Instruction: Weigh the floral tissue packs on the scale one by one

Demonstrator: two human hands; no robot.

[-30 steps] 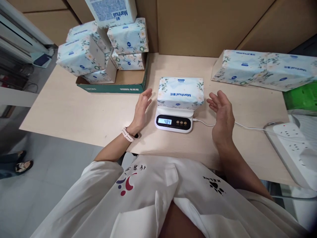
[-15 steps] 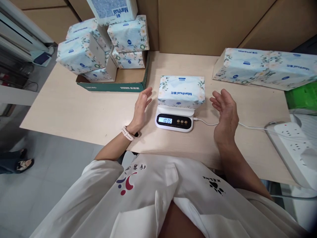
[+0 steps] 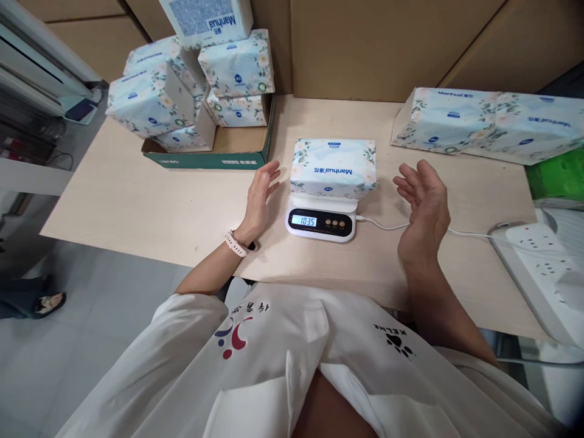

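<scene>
My two hands stand empty on either side of the scale (image 3: 320, 225), neither touching it nor the tissue pack (image 3: 333, 165) that sits on top of it. My left hand (image 3: 258, 205) is just to the left of the scale, mostly open, its fingers loosely bent and its palm turned inward; it has hold of nothing, and a pale wristband (image 3: 235, 244) circles that wrist. My right hand (image 3: 424, 213) is farther out, to the right of the scale, open as well, with fingers slightly curled and nothing in the grasp. The tissue pack lies flat, printed face up, and the lit display (image 3: 304, 221) on the scale's near side reads 103.5 (upright from where I look, though the big lettering on the pack is upside down to me). A white cable (image 3: 385, 227) runs from the scale's right side toward the power strip (image 3: 542, 261), well to the right. Beyond the scale and to its left, a green-sided cardboard tray (image 3: 205, 160) bears a pile of similar packs (image 3: 237, 64). Beyond the scale to the right, two more packs (image 3: 483, 125) lie end to end on the wooden table (image 3: 150, 207).
</scene>
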